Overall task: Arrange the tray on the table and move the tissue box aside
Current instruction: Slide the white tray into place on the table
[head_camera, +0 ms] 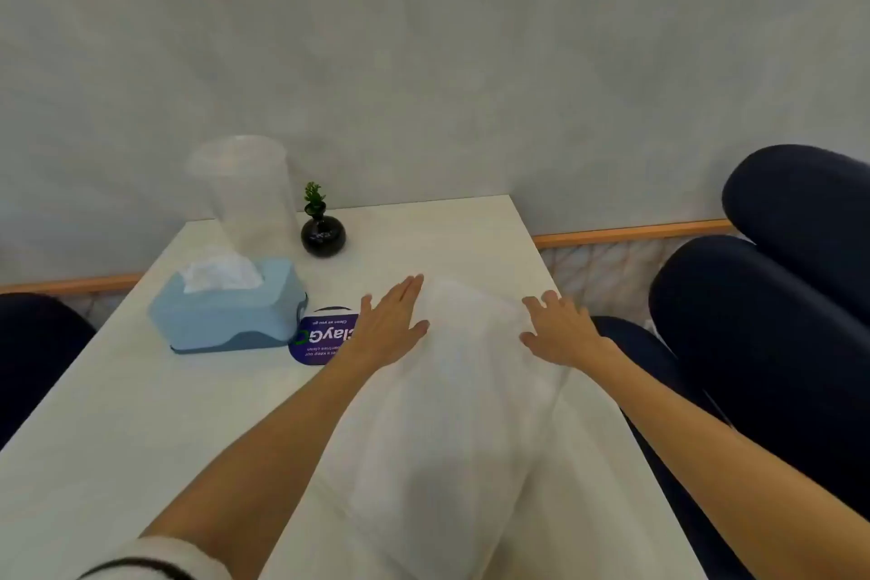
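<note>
A pale white tray (452, 414) lies on the white table (141, 414), slightly turned, its far corner toward the wall. My left hand (390, 330) rests flat with fingers apart on the tray's far left edge. At the far right edge lies my right hand (560, 334), also flat and spread. A light blue tissue box (226, 311) with a white tissue sticking out stands to the left of my left hand, apart from it.
A clear plastic cup (249, 193) stands behind the tissue box. A small black vase with a green sprig (323, 231) is near the wall. A purple round sticker (315, 337) lies between box and tray. Dark blue chairs (762, 325) flank the table.
</note>
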A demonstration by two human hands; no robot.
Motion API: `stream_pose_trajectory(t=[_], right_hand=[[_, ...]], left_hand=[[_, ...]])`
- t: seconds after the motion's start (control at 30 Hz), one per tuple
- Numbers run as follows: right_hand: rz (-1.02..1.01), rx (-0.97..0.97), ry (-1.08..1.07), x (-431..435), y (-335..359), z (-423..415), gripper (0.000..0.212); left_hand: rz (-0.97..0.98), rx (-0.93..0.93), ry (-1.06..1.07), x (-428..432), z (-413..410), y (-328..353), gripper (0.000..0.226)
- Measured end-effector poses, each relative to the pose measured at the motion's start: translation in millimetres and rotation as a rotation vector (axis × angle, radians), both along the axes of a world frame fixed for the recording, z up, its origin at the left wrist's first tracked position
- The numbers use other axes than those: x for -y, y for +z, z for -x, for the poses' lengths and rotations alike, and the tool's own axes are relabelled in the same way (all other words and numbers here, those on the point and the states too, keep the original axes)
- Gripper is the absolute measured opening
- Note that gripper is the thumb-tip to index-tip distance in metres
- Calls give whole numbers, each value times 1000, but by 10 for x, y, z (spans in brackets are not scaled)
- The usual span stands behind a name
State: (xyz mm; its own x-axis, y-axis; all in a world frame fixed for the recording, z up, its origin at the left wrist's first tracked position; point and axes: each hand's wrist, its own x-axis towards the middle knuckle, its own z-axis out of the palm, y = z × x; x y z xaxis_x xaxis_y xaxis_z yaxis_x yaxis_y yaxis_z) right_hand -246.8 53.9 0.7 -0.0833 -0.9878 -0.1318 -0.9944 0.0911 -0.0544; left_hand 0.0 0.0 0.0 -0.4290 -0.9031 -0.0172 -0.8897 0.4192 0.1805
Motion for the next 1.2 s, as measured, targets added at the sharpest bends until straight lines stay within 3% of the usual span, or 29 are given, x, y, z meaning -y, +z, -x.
stream_pose_trajectory(t=[0.2,0.33,0.43,0.5,0.67,0.9,1.2], right_hand=[[-101,66,-211,-6,-220,44,41],[-38,-113,-164,36,-315,107,30],[-13,-166,-118,101,-363,174,29],[7,-69,-155,142,-374,198,31],[96,387,-355,54,-317,121,45],[27,553,-462,-179,-454,-189,35],[73,601,-399,43,-287,-74,31]], left_hand=[[-190,16,161,28,-52,-161,68],[-99,56,241,81,-114,-275,38],[-26,206,265,109,-157,-326,26],[-4,296,277,133,-183,-342,27],[-8,337,296,194,-260,-388,36],[-30,234,411,182,-326,-408,34],[-57,-122,534,57,-486,-455,22]])
